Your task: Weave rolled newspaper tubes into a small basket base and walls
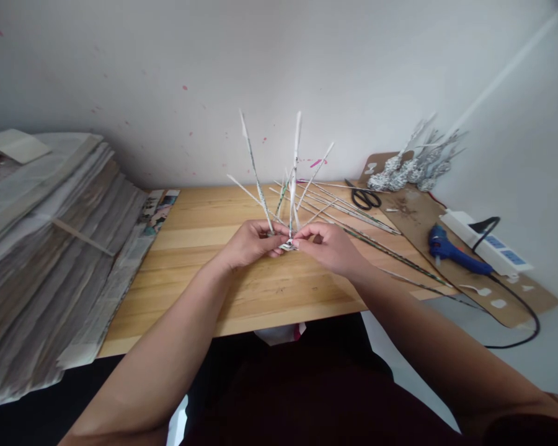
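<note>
Between my hands is a small woven piece of rolled paper sticks (289, 245), held just above the wooden table (255, 297). Several of its sticks fan upward and outward, the tallest rising in front of the wall. My left hand (255, 241) grips the left side of the woven base, thumb on top. With thumb and forefinger pinched, my right hand (325, 244) holds the base from the right, near the foot of an upright stick. The fingertips hide part of the weave.
Loose paper sticks (376, 244) lie behind and right of my hands, near black scissors (365, 197). Farther right, a blue glue gun (456, 251) and a power strip (488, 241) rest on cardboard (418, 217). Finished-looking woven pieces (413, 170) stand behind. Stacked newspapers (51, 248) fill the left.
</note>
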Tool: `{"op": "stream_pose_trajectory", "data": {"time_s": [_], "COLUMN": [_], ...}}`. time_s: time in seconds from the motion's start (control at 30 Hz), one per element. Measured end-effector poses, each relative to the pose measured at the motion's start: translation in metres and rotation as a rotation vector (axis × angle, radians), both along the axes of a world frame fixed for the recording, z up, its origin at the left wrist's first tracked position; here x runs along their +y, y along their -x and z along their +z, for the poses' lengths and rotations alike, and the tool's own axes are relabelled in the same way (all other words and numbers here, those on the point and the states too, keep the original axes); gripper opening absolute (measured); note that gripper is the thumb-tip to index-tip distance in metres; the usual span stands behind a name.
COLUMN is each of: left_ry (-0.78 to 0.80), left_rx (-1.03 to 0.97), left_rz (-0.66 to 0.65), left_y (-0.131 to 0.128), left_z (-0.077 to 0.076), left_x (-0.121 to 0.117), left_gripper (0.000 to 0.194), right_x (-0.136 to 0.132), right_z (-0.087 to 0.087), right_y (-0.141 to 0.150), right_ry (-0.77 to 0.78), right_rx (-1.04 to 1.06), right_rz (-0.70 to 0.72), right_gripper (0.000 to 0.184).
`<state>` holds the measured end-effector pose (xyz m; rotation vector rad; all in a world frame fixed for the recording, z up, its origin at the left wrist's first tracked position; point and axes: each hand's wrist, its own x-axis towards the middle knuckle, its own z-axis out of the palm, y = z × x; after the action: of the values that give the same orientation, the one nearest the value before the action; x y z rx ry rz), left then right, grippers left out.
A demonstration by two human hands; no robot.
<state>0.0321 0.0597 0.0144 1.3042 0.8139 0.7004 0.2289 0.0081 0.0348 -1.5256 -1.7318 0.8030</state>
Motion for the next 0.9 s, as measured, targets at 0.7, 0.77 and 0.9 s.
{"op": "stream_pose_trajectory", "data": {"time_s": [0.7,0.77,0.9], "left_ry": [-0.001,0.004,0.004], "left_rx": [0.026,0.024,0.017], "left_rz": [-0.031,-0.040,-0.047], "left_y": [0.000,0.000,-0.001], "left_z": [0.000,0.000,0.000], "left_x": [0.000,0.000,0.000], "left_gripper": [0.046,0.048,0.049], "right_x": [0.006,0.005,0.004], "right_z": [-0.012,-0.011,-0.009], "right_y": [-0.004,-0.004,-0.003], "right_ry": [0.146,0.151,0.149], "right_rx": [0.169,0.194,0.195], "right_rz": [0.011,0.024,0.050], "right_gripper": [0.022,0.020,0.020]}}
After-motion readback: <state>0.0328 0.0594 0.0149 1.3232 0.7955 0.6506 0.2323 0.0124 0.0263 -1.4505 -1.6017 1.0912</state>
